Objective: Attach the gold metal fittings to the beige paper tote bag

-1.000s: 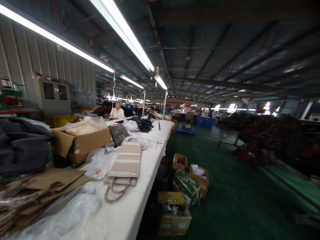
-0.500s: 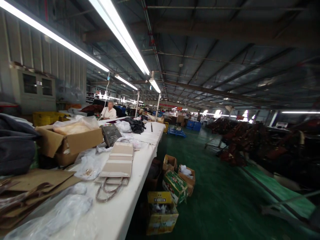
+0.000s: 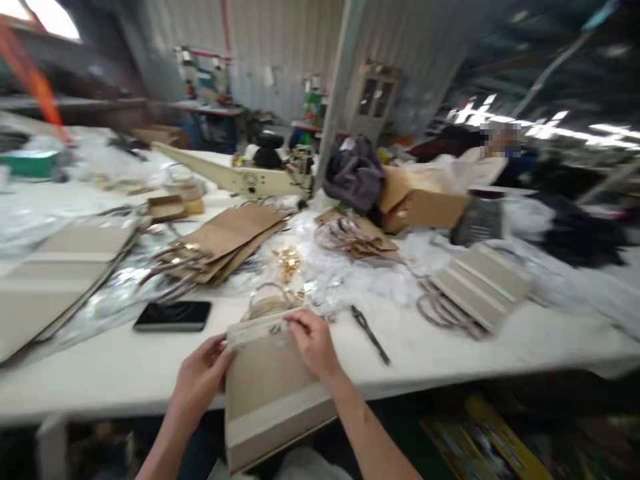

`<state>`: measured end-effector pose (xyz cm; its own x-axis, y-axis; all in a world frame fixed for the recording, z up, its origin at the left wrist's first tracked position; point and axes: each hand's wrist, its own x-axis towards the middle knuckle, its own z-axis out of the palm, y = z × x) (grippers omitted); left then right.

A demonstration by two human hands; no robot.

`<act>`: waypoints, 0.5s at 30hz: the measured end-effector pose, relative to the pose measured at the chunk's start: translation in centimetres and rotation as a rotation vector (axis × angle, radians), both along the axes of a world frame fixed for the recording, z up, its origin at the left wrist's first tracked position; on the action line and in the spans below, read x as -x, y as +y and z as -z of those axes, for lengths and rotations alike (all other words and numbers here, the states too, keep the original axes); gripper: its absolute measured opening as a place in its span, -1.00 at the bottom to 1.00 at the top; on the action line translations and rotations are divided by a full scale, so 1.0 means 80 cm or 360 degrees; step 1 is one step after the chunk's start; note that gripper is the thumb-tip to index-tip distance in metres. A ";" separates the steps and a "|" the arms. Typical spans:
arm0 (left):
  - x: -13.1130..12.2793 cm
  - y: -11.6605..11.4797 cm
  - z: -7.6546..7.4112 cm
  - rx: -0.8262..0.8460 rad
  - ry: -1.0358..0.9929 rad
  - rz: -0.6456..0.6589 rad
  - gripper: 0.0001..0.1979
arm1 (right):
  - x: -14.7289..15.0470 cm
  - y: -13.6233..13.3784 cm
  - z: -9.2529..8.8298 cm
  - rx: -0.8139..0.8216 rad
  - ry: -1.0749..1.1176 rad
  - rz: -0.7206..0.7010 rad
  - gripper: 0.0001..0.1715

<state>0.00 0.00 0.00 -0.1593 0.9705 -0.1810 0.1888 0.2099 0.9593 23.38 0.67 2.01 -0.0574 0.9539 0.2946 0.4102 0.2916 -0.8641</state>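
Observation:
A tan bag with a pale stripe (image 3: 270,393) lies over the near edge of the white table (image 3: 100,373), its handles toward the far side. My left hand (image 3: 203,377) grips the bag's left edge near the top. My right hand (image 3: 313,343) pinches the top edge of the bag by a small metal clasp. A black tool (image 3: 370,333) lies just right of my right hand. A black phone (image 3: 173,315) rests to the left of the bag.
A fan of brown bag pieces (image 3: 220,240), gold fittings (image 3: 289,259), clear plastic wrap, a stack of striped bags (image 3: 475,287), an open carton (image 3: 420,203) and dark cloth (image 3: 355,173) crowd the table. A cream sewing machine (image 3: 240,177) stands behind. A person sits at far right.
The view has swung from the long hall and aisle down to the table in front of me. My two hands and the striped bag have come into view.

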 end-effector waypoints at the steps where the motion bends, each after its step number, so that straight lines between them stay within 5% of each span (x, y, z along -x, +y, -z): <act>1: 0.027 -0.021 0.006 0.0048 -0.0014 -0.0076 -0.52 | 0.012 0.001 0.006 0.0130 0.0175 -0.0036 -0.72; 4: 0.054 -0.048 0.020 0.0098 -0.0233 -0.0056 -0.40 | 0.009 0.006 0.006 0.0420 0.0425 -0.0014 -0.71; 8: 0.044 -0.041 0.021 0.0091 -0.0381 0.0004 -0.42 | -0.009 0.007 -0.021 0.0417 0.0391 -0.0039 -0.72; 11: 0.044 -0.039 0.015 0.0158 -0.0490 0.0022 -0.44 | 0.004 0.006 -0.044 0.0195 0.0102 -0.0160 -0.74; 15: 0.048 -0.040 0.013 0.0156 -0.0613 0.0060 -0.47 | 0.041 0.005 -0.060 -0.0176 -0.0629 -0.0614 -0.63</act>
<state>-3.87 -3.24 -1.05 -0.0262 0.9495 -0.3128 -0.1717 0.3040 0.9371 20.10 1.07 6.81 -0.5223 0.8065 0.2771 0.5422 0.5649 -0.6221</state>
